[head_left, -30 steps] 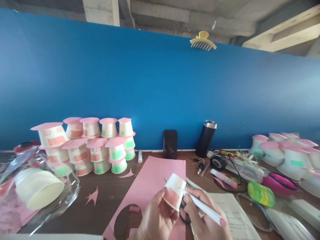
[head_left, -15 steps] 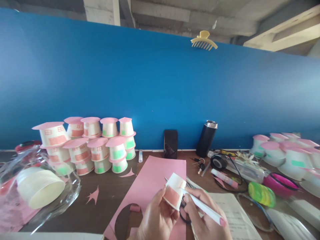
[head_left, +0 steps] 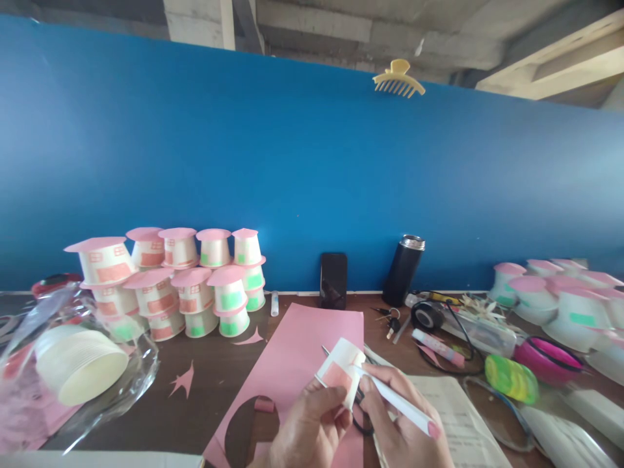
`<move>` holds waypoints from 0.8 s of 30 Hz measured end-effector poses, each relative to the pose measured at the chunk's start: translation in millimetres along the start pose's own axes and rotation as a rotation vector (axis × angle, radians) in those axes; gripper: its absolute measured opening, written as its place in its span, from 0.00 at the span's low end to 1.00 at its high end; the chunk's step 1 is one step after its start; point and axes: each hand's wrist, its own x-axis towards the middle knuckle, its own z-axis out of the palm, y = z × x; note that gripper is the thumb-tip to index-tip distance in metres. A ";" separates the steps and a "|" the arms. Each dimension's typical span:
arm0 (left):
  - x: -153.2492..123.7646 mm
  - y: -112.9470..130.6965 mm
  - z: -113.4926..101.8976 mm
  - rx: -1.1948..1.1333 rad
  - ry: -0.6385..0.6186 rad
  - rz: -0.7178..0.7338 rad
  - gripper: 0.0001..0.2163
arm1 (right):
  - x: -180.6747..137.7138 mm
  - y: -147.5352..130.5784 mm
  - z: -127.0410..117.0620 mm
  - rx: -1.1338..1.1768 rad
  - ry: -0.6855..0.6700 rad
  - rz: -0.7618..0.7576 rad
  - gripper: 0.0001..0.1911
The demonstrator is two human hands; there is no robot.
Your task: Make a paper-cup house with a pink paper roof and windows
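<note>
My left hand (head_left: 312,419) is closed round a small white paper cup (head_left: 347,356) with a pinkish-red block coloured on its side. The cup is tilted, and my left thumb lies across the coloured patch. In my right hand (head_left: 397,416) is a white marker (head_left: 402,404) with a pink end, its tip at the cup's side. Under both hands lies a sheet of pink paper (head_left: 312,338) with a round hole cut out near its front. Behind the cup, scissors (head_left: 361,419) are partly hidden by my hands.
Stacked cups with pink paper tops (head_left: 149,292) stand at left, beside nested paper cups (head_left: 82,364) in clear plastic. A phone (head_left: 333,281) and a black flask (head_left: 403,270) stand by the blue partition (head_left: 292,162). Cables, a green slinky-like toy (head_left: 511,378) and more topped cups (head_left: 582,312) lie right.
My left hand has turned the cup slightly, and its thumb has moved onto the coloured patch. The marker stays at the cup's side, shifted only a little.
</note>
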 end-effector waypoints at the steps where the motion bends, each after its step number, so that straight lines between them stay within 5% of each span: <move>1: 0.0 0.1 0.3 -0.002 0.006 0.000 0.16 | -0.1 0.4 0.5 0.006 -0.003 0.005 0.09; 14: 5.0 1.3 -2.4 -0.102 0.158 -0.045 0.09 | 8.0 -12.6 -10.4 0.091 0.197 -0.027 0.07; 24: 3.6 2.9 -0.7 -0.072 0.078 -0.059 0.04 | 7.6 -9.7 -9.3 0.120 0.154 -0.059 0.07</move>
